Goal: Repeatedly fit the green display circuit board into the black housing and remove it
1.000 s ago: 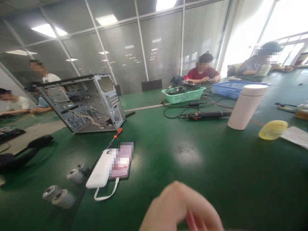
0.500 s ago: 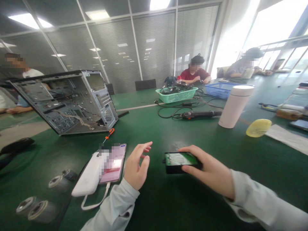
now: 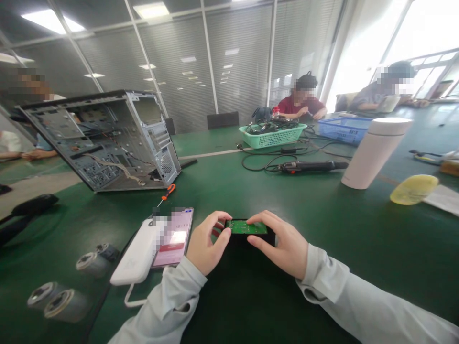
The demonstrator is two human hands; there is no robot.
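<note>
— Where is the small green circuit board point(image 3: 246, 227)?
— Low over the green table point(image 3: 358, 248), its ends pinched by the left hand point(image 3: 206, 244) and right hand point(image 3: 285, 243).
— The step?
— Holding it level, it seems; further handling calls for edge grips.

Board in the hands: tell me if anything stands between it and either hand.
Nothing visible does. The left hand pinches the left end of the board, and the right hand grips its right end. The phone lies on the table, left of the left hand and outside the gap.
</note>
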